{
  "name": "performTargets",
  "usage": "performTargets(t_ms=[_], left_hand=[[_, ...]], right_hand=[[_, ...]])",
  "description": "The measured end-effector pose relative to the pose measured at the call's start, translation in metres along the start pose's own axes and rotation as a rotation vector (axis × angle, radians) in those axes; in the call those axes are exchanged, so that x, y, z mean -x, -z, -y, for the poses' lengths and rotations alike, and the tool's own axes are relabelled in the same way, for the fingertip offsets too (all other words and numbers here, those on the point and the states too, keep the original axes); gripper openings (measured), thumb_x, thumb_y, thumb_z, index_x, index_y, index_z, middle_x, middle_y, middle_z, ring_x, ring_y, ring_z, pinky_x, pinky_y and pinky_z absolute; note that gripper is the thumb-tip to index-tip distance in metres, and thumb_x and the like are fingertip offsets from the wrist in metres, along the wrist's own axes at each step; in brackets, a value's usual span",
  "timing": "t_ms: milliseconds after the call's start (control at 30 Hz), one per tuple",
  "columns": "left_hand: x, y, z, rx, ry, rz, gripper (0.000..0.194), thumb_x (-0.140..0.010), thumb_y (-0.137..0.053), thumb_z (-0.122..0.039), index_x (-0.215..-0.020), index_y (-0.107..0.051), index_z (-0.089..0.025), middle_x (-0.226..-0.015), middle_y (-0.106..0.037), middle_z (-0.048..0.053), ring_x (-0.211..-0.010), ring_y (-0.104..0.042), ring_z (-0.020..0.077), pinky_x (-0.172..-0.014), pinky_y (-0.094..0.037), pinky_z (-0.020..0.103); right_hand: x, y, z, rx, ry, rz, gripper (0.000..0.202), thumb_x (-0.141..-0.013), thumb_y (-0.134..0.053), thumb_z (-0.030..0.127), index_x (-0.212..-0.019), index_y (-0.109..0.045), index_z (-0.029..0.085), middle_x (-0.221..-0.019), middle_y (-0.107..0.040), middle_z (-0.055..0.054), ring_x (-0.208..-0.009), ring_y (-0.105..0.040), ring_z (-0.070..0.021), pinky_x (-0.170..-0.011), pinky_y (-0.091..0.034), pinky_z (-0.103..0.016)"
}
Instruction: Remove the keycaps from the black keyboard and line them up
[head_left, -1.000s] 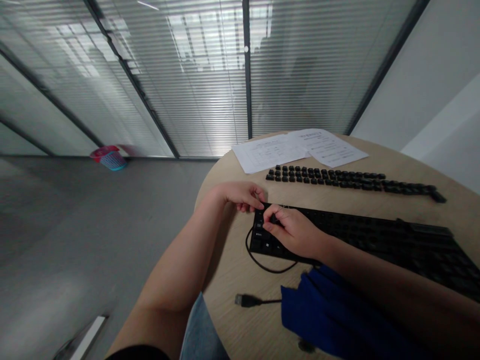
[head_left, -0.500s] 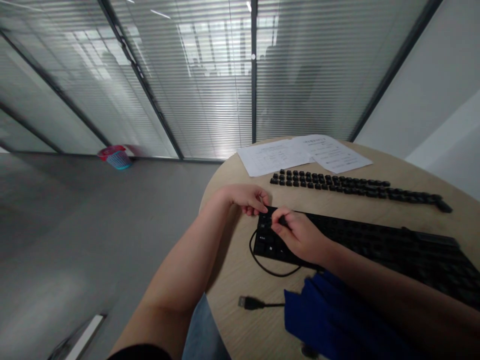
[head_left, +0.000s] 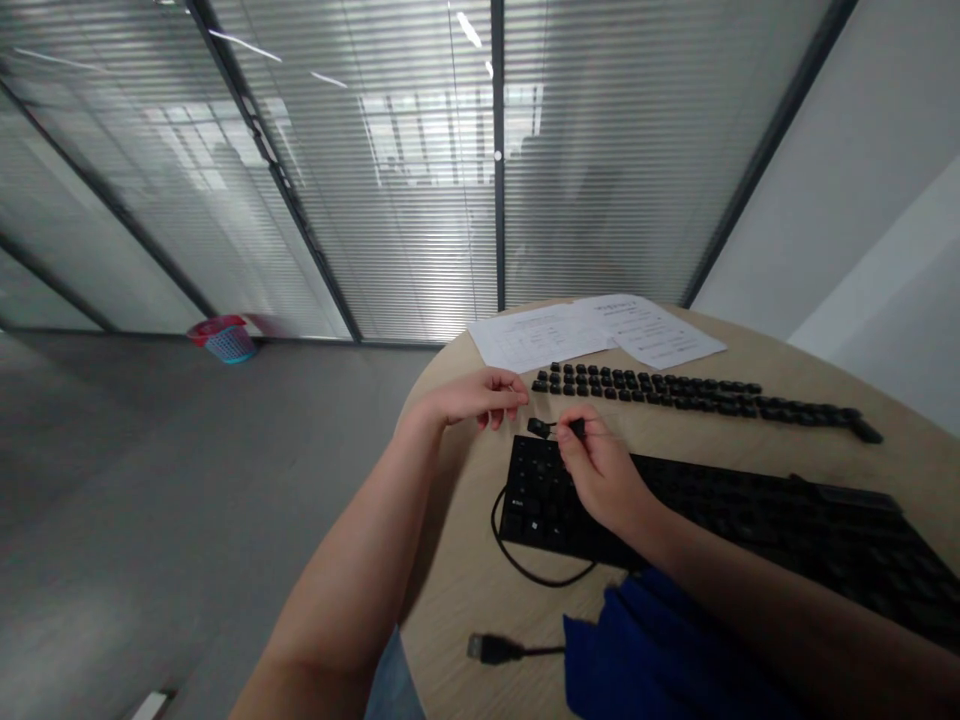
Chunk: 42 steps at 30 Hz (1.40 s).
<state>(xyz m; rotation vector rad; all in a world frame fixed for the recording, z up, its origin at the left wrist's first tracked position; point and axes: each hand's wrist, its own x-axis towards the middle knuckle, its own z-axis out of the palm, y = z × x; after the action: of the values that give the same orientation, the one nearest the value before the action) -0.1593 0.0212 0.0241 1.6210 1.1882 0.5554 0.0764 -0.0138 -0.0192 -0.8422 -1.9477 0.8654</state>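
My right hand (head_left: 600, 465) is closed in a pinch around what looks like a wire keycap puller (head_left: 577, 428), with thin wires and a small black body. At the puller's left end is a black keycap (head_left: 538, 427), just past the far left corner of the black keyboard (head_left: 739, 500). Whether this keycap touches the table I cannot tell. My left hand (head_left: 487, 395) hovers left of it, fingers loosely bent and apart, with nothing visible in them. Beyond the hands, several loose black keycaps (head_left: 645, 390) lie in long rows. My right forearm covers part of the keyboard.
Printed sheets (head_left: 592, 330) lie at the back of the round wooden table (head_left: 450, 500). A USB plug (head_left: 495, 648) and a blue cloth (head_left: 645, 650) are near the front. The keyboard cable (head_left: 536, 578) loops at left. On the floor stands a basket (head_left: 229, 340).
Both hands have moved off the keyboard's far left corner, away from me. A keycap now shows apart from the keyboard, at the puller's end. The left fingers have loosened. The view has tilted up slightly.
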Motion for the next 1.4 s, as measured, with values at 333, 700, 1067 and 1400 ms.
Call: performTargets(t_ms=[333,700,1067,1400], left_hand=[[-0.004,-0.014,-0.01,-0.118,-0.092,0.0,0.029,-0.076,-0.073,-0.035,-0.095,-0.063,-0.016,-0.075,-0.062,-0.001,-0.063,-0.057,0.0102,-0.047,-0.044,0.018],[-0.004,-0.013,-0.013,-0.093,-0.071,-0.031,0.023,-0.073,-0.072,-0.029,-0.089,-0.07,-0.014,-0.075,-0.067,0.002,-0.063,-0.058,0.0101,-0.054,-0.05,0.022],[-0.003,-0.007,-0.007,-0.055,-0.051,-0.014,0.025,-0.074,-0.075,-0.032,-0.09,-0.07,-0.014,-0.072,-0.064,0.0,-0.062,-0.057,0.01,-0.054,-0.05,0.022],[-0.002,0.0,0.001,-0.021,-0.046,-0.021,0.025,-0.075,-0.075,-0.031,-0.093,-0.071,-0.014,-0.077,-0.065,0.0,-0.061,-0.055,0.0077,-0.052,-0.049,0.018]], right_hand=[[-0.008,-0.007,-0.014,-0.155,-0.074,-0.069,0.017,-0.1,-0.043,0.04,-0.103,-0.048,0.024,-0.071,-0.05,0.003,-0.061,-0.049,-0.0152,-0.059,-0.04,-0.028],[-0.011,-0.007,-0.012,-0.156,-0.119,-0.1,0.019,-0.099,-0.045,0.041,-0.1,-0.049,0.023,-0.065,-0.047,0.005,-0.057,-0.047,-0.0147,-0.057,-0.039,-0.029],[-0.013,-0.005,-0.011,-0.104,-0.137,-0.114,0.021,-0.099,-0.044,0.042,-0.101,-0.051,0.022,-0.069,-0.055,0.001,-0.063,-0.054,-0.0174,-0.062,-0.042,-0.031],[-0.014,-0.006,-0.014,-0.109,-0.139,-0.138,0.023,-0.098,-0.045,0.044,-0.099,-0.051,0.022,-0.067,-0.054,0.002,-0.063,-0.054,-0.0181,-0.062,-0.041,-0.031]])
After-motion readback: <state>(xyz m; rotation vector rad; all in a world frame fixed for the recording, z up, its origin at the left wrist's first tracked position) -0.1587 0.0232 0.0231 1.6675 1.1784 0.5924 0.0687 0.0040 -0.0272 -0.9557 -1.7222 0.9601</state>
